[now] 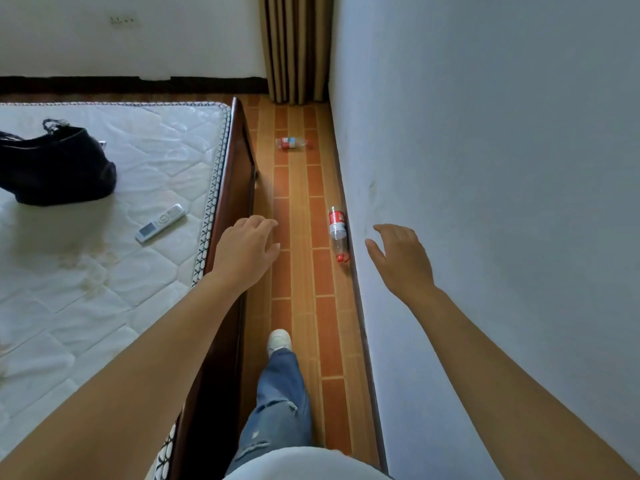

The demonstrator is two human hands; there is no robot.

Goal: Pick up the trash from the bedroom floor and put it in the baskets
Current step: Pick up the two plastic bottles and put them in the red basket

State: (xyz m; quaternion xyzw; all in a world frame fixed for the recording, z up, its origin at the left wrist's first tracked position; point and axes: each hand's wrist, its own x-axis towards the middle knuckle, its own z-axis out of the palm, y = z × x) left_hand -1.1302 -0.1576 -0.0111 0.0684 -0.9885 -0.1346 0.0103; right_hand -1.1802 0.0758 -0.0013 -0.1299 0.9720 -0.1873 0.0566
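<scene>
Two clear plastic bottles with red labels and red caps lie on the tiled floor strip between the bed and the wall. The near bottle (337, 233) rests against the wall's foot, cap toward me. The far bottle (291, 143) lies crosswise further down the strip. My left hand (246, 252) hovers over the bed's wooden edge, fingers apart, holding nothing. My right hand (401, 258) is held out in front of the wall, just right of the near bottle, open and empty. No basket is in view.
A bare quilted mattress (114, 271) in a dark wooden bed frame (239, 168) fills the left, with a black bag (57, 168) and a white remote (161, 222) on it. A curtain (298, 46) hangs at the strip's far end. My leg and white shoe (280, 341) stand on the floor strip.
</scene>
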